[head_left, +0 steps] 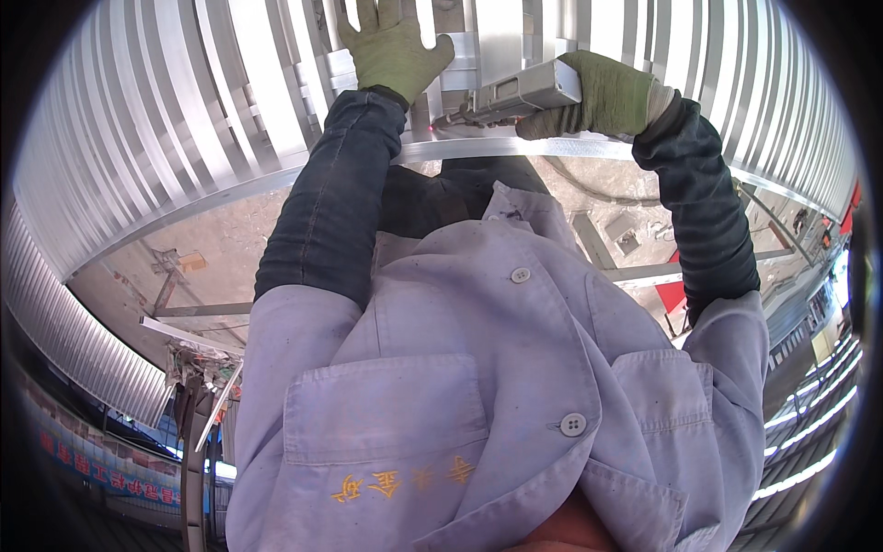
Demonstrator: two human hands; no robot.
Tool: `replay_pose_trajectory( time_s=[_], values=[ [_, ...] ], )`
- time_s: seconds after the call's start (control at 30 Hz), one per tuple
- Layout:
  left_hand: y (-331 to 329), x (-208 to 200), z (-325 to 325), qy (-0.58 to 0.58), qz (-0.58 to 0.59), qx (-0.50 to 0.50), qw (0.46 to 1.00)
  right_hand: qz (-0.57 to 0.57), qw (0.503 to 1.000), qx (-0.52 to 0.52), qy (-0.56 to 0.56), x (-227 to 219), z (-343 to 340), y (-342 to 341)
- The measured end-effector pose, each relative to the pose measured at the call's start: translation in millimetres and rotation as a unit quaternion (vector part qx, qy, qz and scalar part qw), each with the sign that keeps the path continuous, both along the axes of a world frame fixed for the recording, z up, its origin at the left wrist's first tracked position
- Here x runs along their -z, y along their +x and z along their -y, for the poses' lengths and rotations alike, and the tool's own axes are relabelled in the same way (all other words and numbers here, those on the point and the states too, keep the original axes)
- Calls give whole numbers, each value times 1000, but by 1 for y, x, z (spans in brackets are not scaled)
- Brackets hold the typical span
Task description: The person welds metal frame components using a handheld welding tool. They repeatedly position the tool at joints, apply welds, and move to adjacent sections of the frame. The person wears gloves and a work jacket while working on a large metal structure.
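Note:
A panel of bright metal slats (267, 83) runs across the top of the view, with a long metal rail (469, 148) along its near edge. My left hand (391, 55), in a green work glove, lies on the slats with its fingers spread. In my gloved right hand (602, 97) is a grey, boxy laser welding gun (524, 95). Its narrow nozzle points left at the slats near the rail, where a small red spot shows. My right fingers wrap round the gun's rear end and are partly hidden.
Beneath the panel, metal frame bars (207, 310) cross above a concrete floor (230, 244). A cable (589, 189) and scrap pieces lie on that floor. Another ribbed metal stack (83, 340) stands at the left, near a dark post (193, 442). Something red (671, 290) shows by my right arm.

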State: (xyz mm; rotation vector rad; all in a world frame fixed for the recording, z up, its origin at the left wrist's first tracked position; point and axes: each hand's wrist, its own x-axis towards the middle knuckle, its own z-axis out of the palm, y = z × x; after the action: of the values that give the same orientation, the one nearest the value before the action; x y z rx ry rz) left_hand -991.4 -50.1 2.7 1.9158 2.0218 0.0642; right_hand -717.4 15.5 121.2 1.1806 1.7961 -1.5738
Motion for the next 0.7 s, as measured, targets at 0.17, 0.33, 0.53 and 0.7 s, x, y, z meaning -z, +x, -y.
replay_pose_trajectory(
  time_s=[0.17, 0.33, 0.53, 0.7],
  values=[
    [0, -5, -9, -89, -52, 11, 995, -81, 995, 15, 60, -8, 6, -1],
    [-1, 1, -5, -70, -60, 6, 996, -51, 996, -12, 68, -12, 4, -5],
    [2, -6, -5, -73, -29, -4, 997, -51, 999, 15, 3, -7, 3, -2],
    [1, -3, -5, -75, -27, -6, 997, -2, 1000, 25, -10, -10, 0, -1]
  ],
)
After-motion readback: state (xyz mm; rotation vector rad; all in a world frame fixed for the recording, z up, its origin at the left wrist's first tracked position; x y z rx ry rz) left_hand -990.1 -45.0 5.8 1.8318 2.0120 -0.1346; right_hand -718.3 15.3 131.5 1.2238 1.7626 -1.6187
